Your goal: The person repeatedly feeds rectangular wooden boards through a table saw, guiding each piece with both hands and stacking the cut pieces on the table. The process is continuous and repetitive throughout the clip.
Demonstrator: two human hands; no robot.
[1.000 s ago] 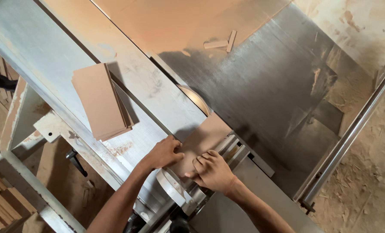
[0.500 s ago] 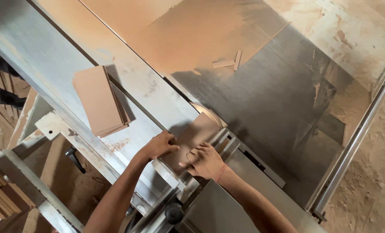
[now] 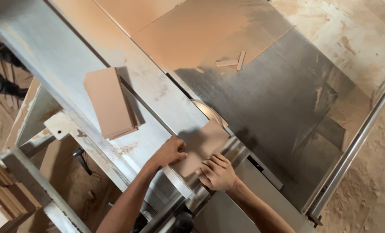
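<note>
Head view: left hand (image 3: 170,152) and right hand (image 3: 218,173), fingers flat on board (image 3: 201,149), its far edge at blade (image 3: 209,113).

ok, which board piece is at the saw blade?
The single brown panel under both hands, its far edge meeting the blade. The stacked panels lie apart, untouched.

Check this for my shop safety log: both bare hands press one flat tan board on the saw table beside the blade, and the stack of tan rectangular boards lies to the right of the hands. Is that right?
Not quite. The head view shows the stack of tan rectangular boards lying up and to the left of the hands, not right. The rest holds: the left hand and right hand press the flat tan board on the saw table beside the blade.
</note>
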